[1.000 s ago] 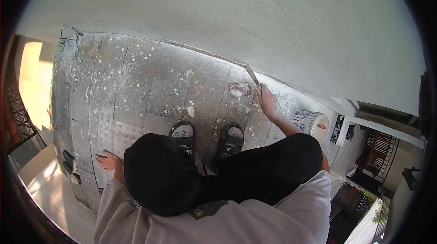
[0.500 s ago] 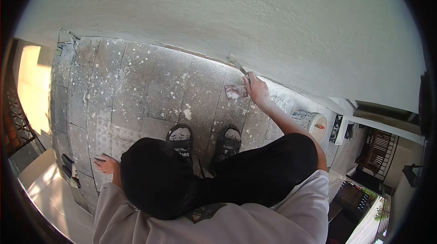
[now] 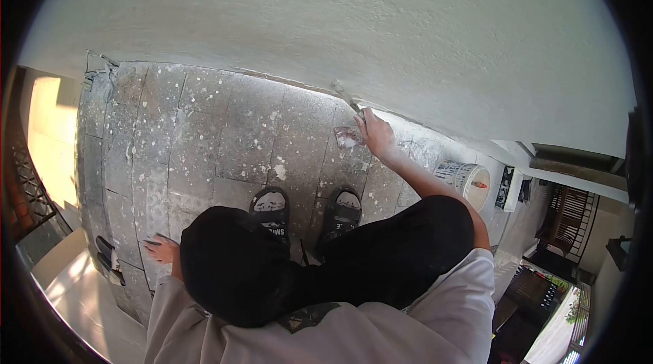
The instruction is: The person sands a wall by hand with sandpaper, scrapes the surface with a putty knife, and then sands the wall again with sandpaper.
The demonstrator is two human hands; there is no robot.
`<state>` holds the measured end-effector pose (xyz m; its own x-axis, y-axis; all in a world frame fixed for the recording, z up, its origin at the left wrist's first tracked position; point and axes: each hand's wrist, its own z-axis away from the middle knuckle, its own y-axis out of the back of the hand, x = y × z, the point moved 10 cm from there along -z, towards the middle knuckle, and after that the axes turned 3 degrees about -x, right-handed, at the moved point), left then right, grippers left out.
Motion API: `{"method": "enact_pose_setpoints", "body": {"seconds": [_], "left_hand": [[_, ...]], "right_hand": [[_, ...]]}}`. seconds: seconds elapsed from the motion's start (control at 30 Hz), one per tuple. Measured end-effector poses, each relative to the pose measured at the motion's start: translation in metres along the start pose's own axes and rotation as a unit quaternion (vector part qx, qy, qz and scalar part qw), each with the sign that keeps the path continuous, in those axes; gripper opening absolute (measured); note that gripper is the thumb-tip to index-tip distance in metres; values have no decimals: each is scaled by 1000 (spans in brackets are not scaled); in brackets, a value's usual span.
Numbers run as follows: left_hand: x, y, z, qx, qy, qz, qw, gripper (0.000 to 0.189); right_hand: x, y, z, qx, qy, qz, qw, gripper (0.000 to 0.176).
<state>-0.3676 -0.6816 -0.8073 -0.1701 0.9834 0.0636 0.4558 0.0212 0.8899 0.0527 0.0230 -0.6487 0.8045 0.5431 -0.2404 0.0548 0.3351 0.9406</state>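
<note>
My right hand [image 3: 378,137] is closed around the handle of a scraper [image 3: 347,96]. The scraper's blade lies against the pale wall [image 3: 435,44], just above where it meets the floor. Beneath that hand, a reddish-brown flat piece [image 3: 349,137] dusted with white rests on the tiles. Off to the left, beside my bent knee, my left hand [image 3: 162,250] is empty, its dusty fingers spread low over the floor.
White specks and dust cover the grey tiled floor [image 3: 245,133]. My sandalled feet [image 3: 270,209] stand close to the wall. A paint-streaked bucket [image 3: 464,179] is by my right forearm. Dark footwear [image 3: 109,260] lies at the left, and a wooden bench [image 3: 563,218] stands far right.
My right hand and the scraper have shifted slightly left along the wall's base. My left hand stays spread beside the knee. The view has tilted a little.
</note>
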Motion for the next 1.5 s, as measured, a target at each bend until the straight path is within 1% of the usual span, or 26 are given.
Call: {"method": "enact_pose_setpoints", "body": {"seconds": [0.03, 0.07, 0.13, 0.17, 0.27, 0.33, 0.4, 0.43, 0.53, 0.57, 0.63, 0.67, 0.7, 0.8, 0.83, 0.93, 0.97, 1.07, 1.17, 1.23, 1.3, 1.43, 1.5], "left_hand": [[1, 1, -4, 4, 2, 1, 1000, 62], [1, 3, -4, -8, 5, -1, 1000, 61], [9, 14, -5, -98, 43, -16, 994, 61], [8, 17, -2, -85, 40, -9, 996, 61], [10, 13, -3, -43, 13, 12, 999, 61], [8, 12, -2, -8, -4, 7, 1000, 61], [13, 16, -2, -13, -4, 7, 1000, 61], [11, 16, -2, -17, -4, 6, 1000, 61], [6, 12, 1, -43, 29, -5, 999, 60], [6, 10, 1, -69, 44, -27, 996, 60], [9, 16, -1, -121, 68, -69, 988, 60], [15, 20, -2, -114, 63, -72, 989, 60], [15, 20, -2, -105, 59, -75, 990, 61], [10, 16, -5, -87, 54, -87, 991, 60], [8, 14, -4, -86, 51, -94, 991, 60], [11, 18, -2, -108, 58, -62, 990, 59], [14, 22, -1, -129, 79, -73, 986, 59], [7, 13, 0, 8, 13, 37, 999, 60], [7, 10, -2, -59, 27, 2, 998, 61], [13, 16, -4, -119, 50, -31, 991, 61], [16, 20, -3, -172, 73, -54, 981, 62], [18, 21, -4, -163, 58, -45, 984, 62], [18, 21, -3, -165, 60, -53, 983, 62]], "right_hand": [[9, -9, 6, -9, -25, -21, 999, 35], [18, -12, 11, -10, -31, -27, 999, 35], [29, -14, 18, -17, -44, -36, 998, 35], [25, 1, 11, 9, -50, -41, 998, 35], [11, 6, 2, -9, -32, 3, 999, 35], [21, -4, 8, -5, -53, -6, 999, 33], [29, -11, 25, 14, -54, -19, 998, 32], [36, -13, 31, -16, -70, -28, 997, 31], [36, 3, 22, 8, -61, -28, 998, 31], [24, 8, 15, 22, -11, -12, 1000, 31], [13, -1, 5, 12, -14, 12, 1000, 32], [7, -2, 2, 10, -13, 23, 1000, 33], [4, 0, 8, 17, -15, 2, 1000, 34], [16, -5, 22, 11, -22, 14, 1000, 34], [12, 0, 15, 22, -6, 23, 999, 34], [13, 14, 3, 32, 20, 49, 998, 33], [10, 12, 2, 31, 19, 46, 998, 32], [10, -7, 14, 26, -8, 18, 999, 33], [32, -22, 41, 4, -15, 8, 1000, 33], [45, -15, 57, -20, -19, 23, 999, 33], [55, -5, 71, -23, -28, 34, 999, 32], [51, 10, 79, -3, -41, 3, 999, 31], [38, 9, 73, -27, -45, 8, 999, 31]]}}
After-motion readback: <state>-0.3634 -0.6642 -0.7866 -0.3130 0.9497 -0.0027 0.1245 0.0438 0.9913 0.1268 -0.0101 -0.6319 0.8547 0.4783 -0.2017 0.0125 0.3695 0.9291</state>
